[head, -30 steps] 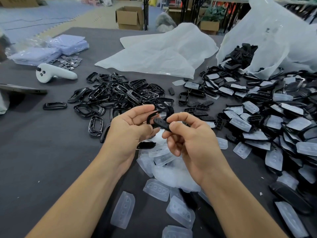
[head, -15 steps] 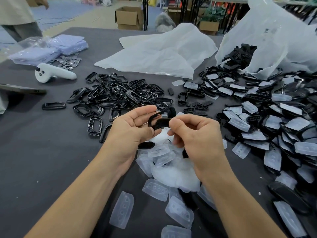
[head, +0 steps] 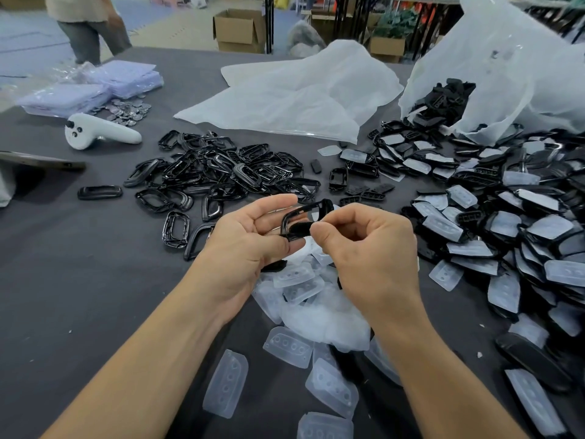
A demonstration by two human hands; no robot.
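A glossy black plastic frame (head: 302, 213) is held above the dark table (head: 63, 280) between both hands. My left hand (head: 250, 239) grips its lower left corner between thumb and fingers. My right hand (head: 364, 248) pinches a small black insert (head: 299, 230) against the frame's lower side with thumb and forefinger. Under the hands lies a heap of translucent white pads (head: 304, 286). A pile of empty black frames (head: 221, 172) sits to the far left of the hands.
Assembled black shells with white pads (head: 493, 223) cover the right side, spilling from a white plastic bag (head: 493, 68). A flat white bag (head: 294, 93) lies at the back. A white controller (head: 95, 134), small metal pieces (head: 126, 110), wrapped packets (head: 88, 87) and a standing person (head: 85, 23) are at left.
My right hand has shifted left and pressed the black insert closer into the frame. The frame has tilted slightly. A person has walked into view at the far left.
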